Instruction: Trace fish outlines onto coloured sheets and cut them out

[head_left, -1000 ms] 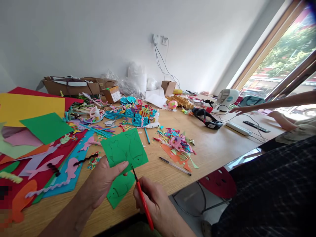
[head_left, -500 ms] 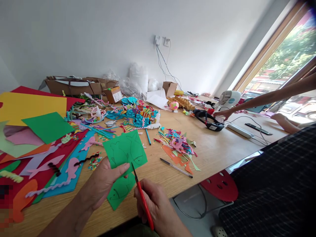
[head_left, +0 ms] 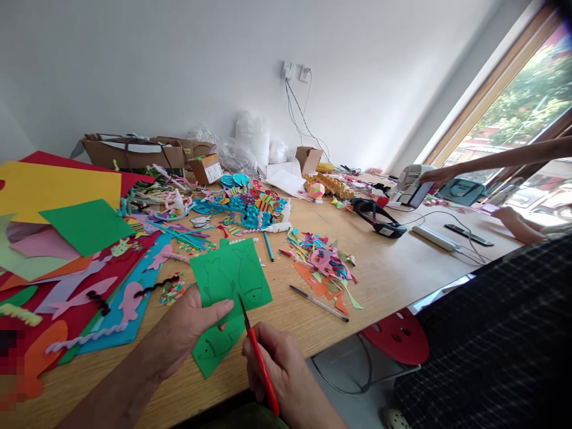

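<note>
My left hand pinches a sheet of green craft paper between thumb and fingers, above the table's front edge. Fish shapes are drawn on the sheet in dark line, and a slit divides its upper part from its lower part. In my right hand is a pair of scissors with red handles. Their dark blades meet the paper at the slit, right of my left thumb. My right fingers wrap round the handles and are partly hidden.
Coloured sheets and pink fish cutouts lie left. Paper scraps, a pen and a black headset lie right. Another person's hand holds a dark flat device by a white fan. A red stool stands below.
The green paper has shifted slightly right and down at the scissors' blades. The other person's hand has moved from the headset back toward the fan, now with a flat device.
</note>
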Available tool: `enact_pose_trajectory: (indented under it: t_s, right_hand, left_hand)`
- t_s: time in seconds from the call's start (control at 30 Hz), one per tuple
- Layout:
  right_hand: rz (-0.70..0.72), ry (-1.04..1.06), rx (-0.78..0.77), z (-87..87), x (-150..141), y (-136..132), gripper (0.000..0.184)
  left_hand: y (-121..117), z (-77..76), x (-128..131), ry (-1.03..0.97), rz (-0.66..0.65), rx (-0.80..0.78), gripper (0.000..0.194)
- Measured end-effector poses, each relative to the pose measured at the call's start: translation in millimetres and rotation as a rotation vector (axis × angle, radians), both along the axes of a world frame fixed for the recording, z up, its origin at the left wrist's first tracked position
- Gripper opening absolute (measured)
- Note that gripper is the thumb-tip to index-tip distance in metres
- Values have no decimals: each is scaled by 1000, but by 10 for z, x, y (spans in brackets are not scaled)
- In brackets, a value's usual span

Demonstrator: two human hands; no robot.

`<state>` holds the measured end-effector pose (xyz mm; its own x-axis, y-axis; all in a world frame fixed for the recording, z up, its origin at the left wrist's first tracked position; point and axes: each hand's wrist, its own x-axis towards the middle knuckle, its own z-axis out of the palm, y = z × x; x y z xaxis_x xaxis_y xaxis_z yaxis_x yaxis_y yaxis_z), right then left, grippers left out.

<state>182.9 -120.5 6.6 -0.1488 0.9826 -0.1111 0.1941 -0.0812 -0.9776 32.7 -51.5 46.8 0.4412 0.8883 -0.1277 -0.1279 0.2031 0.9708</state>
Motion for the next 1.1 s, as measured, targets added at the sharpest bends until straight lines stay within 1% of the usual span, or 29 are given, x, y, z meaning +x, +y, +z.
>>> enact_pose_trajectory:
  t_s: [0.13,0.23,0.37,0.5,0.67,0.8,0.97,1.1]
  right_hand:
    - [-9,6,2,-19,5,5,38]
    - [-17,17,1,-71,1,6,41]
    - [-8,40,-28,-118,-16,-2,45]
    - [-14,78,-35,-110,-34,-6,48]
    - [-19,142,-66,-43,-47,2,48]
    - [-27,163,-44,-8,-57,1,49]
    - [-24,175,-13,-61,-58,-15,47]
    - [-27,180,-28,-97,-43,-18,47]
  left_hand:
    - [-12,-38,8,20,-42,-15,29]
    - [-13,-50,19,19,-40,-31,28]
    - [-2,-48,21,10,-42,-25,22]
    - [-13,-44,13,0,-55,-32,24]
    - [-53,-36,28,-29,-87,-88,25]
    - [-58,-27,60,-51,-90,-87,25]
    - [-55,-25,73,-58,-90,-106,23]
    - [-57,-55,63,-72,-96,-110,22]
